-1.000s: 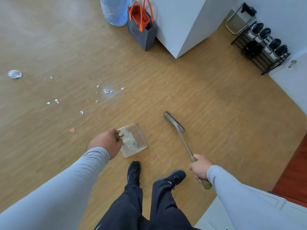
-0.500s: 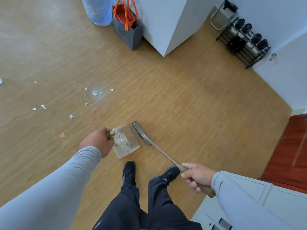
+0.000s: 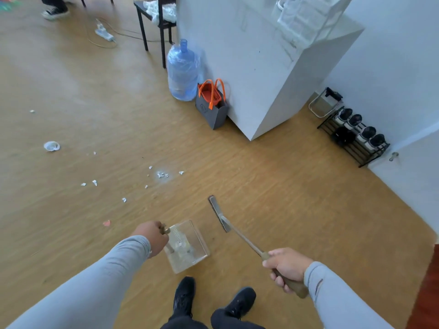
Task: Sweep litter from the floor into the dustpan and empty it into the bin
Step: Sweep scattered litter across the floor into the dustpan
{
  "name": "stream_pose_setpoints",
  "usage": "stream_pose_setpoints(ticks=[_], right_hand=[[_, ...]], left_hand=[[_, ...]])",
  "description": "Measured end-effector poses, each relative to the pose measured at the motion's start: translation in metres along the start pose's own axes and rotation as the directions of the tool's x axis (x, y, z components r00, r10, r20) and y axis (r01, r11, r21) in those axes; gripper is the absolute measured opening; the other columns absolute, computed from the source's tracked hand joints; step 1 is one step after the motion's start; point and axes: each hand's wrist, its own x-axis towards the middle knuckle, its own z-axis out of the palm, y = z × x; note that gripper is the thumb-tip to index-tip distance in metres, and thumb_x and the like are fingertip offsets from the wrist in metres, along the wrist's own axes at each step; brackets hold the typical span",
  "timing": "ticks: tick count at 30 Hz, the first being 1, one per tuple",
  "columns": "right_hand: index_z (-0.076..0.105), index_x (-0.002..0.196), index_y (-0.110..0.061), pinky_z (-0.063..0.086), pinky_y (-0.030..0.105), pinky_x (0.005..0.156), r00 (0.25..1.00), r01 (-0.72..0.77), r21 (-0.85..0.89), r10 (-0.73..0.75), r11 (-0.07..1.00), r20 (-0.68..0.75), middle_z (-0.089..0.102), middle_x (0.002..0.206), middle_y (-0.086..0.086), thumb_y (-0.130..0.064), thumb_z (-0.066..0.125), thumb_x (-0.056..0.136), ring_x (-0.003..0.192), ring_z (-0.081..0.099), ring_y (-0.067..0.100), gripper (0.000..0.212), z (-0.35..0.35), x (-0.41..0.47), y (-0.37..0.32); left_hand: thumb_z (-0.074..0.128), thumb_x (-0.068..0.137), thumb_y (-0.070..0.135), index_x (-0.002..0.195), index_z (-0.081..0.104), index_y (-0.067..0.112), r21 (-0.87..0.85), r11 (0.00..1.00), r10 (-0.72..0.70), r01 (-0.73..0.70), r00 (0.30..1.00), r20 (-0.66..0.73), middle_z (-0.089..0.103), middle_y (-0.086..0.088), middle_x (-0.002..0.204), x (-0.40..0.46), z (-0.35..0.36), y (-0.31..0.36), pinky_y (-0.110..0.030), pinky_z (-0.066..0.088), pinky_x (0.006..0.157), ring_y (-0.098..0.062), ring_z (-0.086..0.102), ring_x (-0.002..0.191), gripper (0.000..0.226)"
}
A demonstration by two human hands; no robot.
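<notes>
My left hand point(image 3: 152, 237) grips the handle of a clear plastic dustpan point(image 3: 190, 248) held low over the wooden floor, with some pale bits inside it. My right hand point(image 3: 286, 267) grips the wooden handle of a broom point(image 3: 219, 213), whose narrow head is just right of the dustpan. Small white scraps of litter point(image 3: 161, 174) lie scattered on the floor ahead and to the left. A crumpled white cup point(image 3: 51, 146) and a small red scrap point(image 3: 107, 223) lie further left. No bin is in view.
A blue water bottle point(image 3: 183, 72) and a grey bag with orange handles point(image 3: 212, 108) stand against a white cabinet point(image 3: 266, 79). A shoe rack point(image 3: 356, 134) is at the right wall. A black chair point(image 3: 154, 24), a power strip point(image 3: 104, 34) and another person's shoe point(image 3: 53, 11) are farther off.
The broom head has swung away from the dustpan's mouth to the right. My view has tilted up, showing more of the room ahead. Both hands keep their hold.
</notes>
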Motion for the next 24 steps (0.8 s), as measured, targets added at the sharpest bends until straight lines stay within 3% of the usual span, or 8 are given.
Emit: stream_pose_setpoints(ticks=[2,6,9,12,14,18,24], right_hand=[[0.04,0.144,-0.02,0.037,0.018,0.042,0.999,0.047,-0.021,-0.048,0.999,-0.009,0.055,0.063,0.004,-0.014,0.05,0.1,0.041,0.045,0.01,0.045,-0.001,0.002,-0.011],[0.053,0.129,-0.004,0.036,0.019,0.041,0.995,0.101,-0.095,-0.099,0.99,0.018,0.059,0.066,0.008,-0.006,0.051,0.094,0.043,0.045,0.013,0.036,-0.012,0.003,-0.016],[0.058,0.118,-0.008,0.039,0.027,0.046,0.989,0.139,-0.255,-0.149,0.957,-0.021,0.055,0.071,0.011,-0.005,0.053,0.081,0.047,0.045,0.018,0.037,-0.025,0.004,-0.021],[0.056,0.126,-0.006,0.035,0.023,0.041,0.973,0.196,-0.336,-0.225,0.921,-0.049,0.048,0.065,0.01,0.002,0.047,0.087,0.045,0.041,0.018,0.04,-0.036,0.011,-0.035],[0.056,0.115,-0.004,0.029,0.02,0.04,0.973,0.206,-0.276,-0.225,0.939,-0.041,0.044,0.058,0.009,0.006,0.046,0.087,0.04,0.037,0.018,0.031,-0.037,0.018,-0.045],[0.05,0.08,-0.004,0.024,0.017,0.043,0.982,0.184,-0.188,-0.189,0.965,-0.009,0.039,0.048,0.005,0.008,0.043,0.086,0.033,0.032,0.016,0.016,-0.038,0.032,-0.056],[0.052,0.071,-0.002,0.028,0.016,0.04,0.986,0.146,-0.18,-0.158,0.973,-0.052,0.045,0.042,0.005,0.008,0.045,0.085,0.033,0.036,0.017,0.018,-0.036,0.048,-0.076]], left_hand=[[0.05,0.091,0.017,0.113,0.065,0.021,-0.088,0.996,-0.021,0.018,0.999,-0.031,0.067,0.01,0.088,-0.01,-0.008,-0.003,-0.021,0.051,0.063,-0.012,0.064,0.075,0.026],[0.059,0.091,0.024,0.115,0.068,0.017,-0.193,0.978,-0.106,0.075,0.982,-0.155,0.068,0.004,0.099,-0.025,-0.02,-0.013,-0.024,0.047,0.082,-0.02,0.059,0.092,0.026],[0.061,0.09,0.03,0.117,0.068,0.018,-0.213,0.972,-0.148,0.101,0.965,-0.218,0.072,0.003,0.108,-0.039,-0.027,-0.02,-0.028,0.049,0.094,-0.022,0.064,0.099,0.031],[0.062,0.09,0.021,0.088,0.063,0.024,-0.299,0.95,-0.175,0.089,0.945,-0.275,0.071,0.005,0.096,-0.063,-0.032,-0.021,-0.023,0.048,0.077,-0.02,0.062,0.088,0.003],[0.064,0.089,0.013,0.076,0.056,0.023,-0.362,0.929,-0.186,0.072,0.939,-0.291,0.062,0.008,0.078,-0.078,-0.031,-0.023,-0.021,0.042,0.067,-0.019,0.056,0.081,0.019],[0.071,0.085,0.005,0.095,0.066,0.016,-0.497,0.865,-0.266,0.066,0.901,-0.343,0.066,0.008,0.083,-0.1,-0.024,-0.036,-0.021,0.042,0.082,-0.018,0.065,0.091,0.016],[0.07,0.087,0.007,0.102,0.062,0.019,-0.556,0.829,-0.335,0.063,0.851,-0.405,0.07,0.005,0.101,-0.115,-0.031,-0.049,-0.021,0.04,0.09,-0.017,0.064,0.1,0.021]])
